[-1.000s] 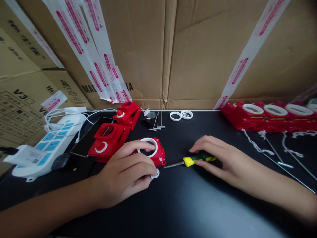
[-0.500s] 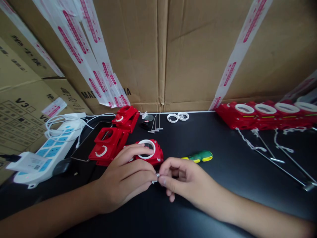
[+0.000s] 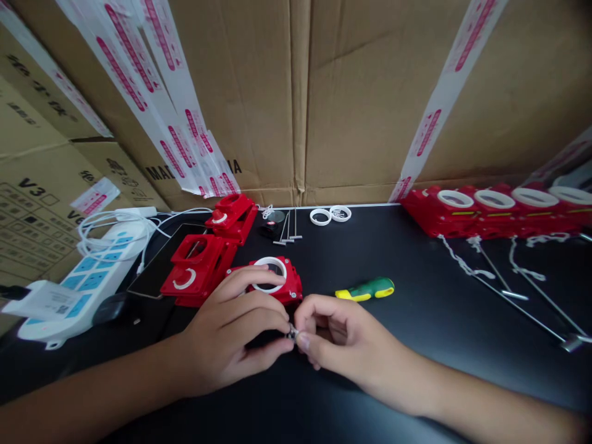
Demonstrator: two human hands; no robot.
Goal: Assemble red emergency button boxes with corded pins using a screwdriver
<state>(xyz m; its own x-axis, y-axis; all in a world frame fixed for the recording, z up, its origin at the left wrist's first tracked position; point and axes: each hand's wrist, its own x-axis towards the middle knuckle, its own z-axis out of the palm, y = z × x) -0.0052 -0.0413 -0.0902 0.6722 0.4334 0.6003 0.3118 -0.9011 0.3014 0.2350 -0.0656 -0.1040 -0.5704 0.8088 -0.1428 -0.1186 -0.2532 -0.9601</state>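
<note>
My left hand [image 3: 234,336] lies against a red plastic housing [image 3: 292,280] fitted with a white ring [image 3: 283,271]; its index finger reaches onto the ring. Between the left thumb and fingers and the pinched fingertips of my right hand [image 3: 340,333] is a small shiny metal piece [image 3: 292,333], too small to name. Both hands are closed at it, and the fingers hide much of the piece and the near side of the housing. Just beyond my right hand lies a screwdriver with a green and yellow handle [image 3: 365,290].
More red housings [image 3: 203,265] stand at left near a white power strip [image 3: 87,277]. Thin metal T-bars [image 3: 289,237] and white rings [image 3: 320,217] lie at the back. Assembled red units [image 3: 448,216] with cords and rods stand at right. Cardboard boxes [image 3: 370,92] rise behind.
The left thumb has come into view beside the small metal piece. My right fingers keep their pinch. The whole view has shifted slightly.
</note>
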